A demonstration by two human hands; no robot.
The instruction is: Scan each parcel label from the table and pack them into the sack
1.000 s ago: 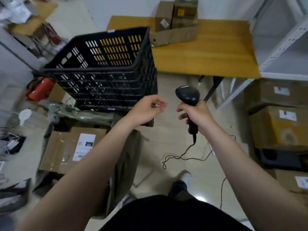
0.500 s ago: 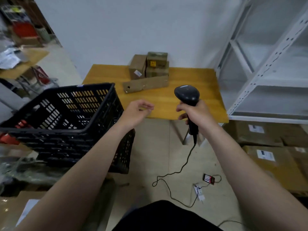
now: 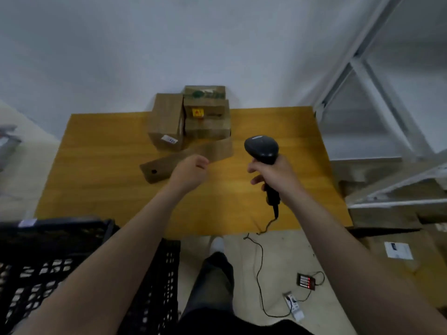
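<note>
Standing at the front edge of the wooden table (image 3: 96, 180), we have the black plastic crate (image 3: 60, 262) at our left hip and a thin black cable (image 3: 260, 267) trailing to the floor on our right, slack enough, we judge, for the tool to reach across the tabletop. Our right hand (image 3: 280, 175) is wrapped round the grip of the barcode scanner (image 3: 262, 148), its head tipped toward the parcels so the window can face a label. Our left hand (image 3: 191, 171) hangs over the table with fingers (image 3: 203, 163) loosely curled and nothing in them, at the near edge of the long flat cardboard parcel (image 3: 217, 149), probably ready to lift or turn it; whether it touches we cannot tell. Behind that parcel, near the wall (image 3: 121, 56), stand an upright brown box (image 3: 165, 119) with a white label low on its front and two taped cartons (image 3: 205, 112) stacked beside it, the upper bearing a yellow sticker. No sack shows.
</note>
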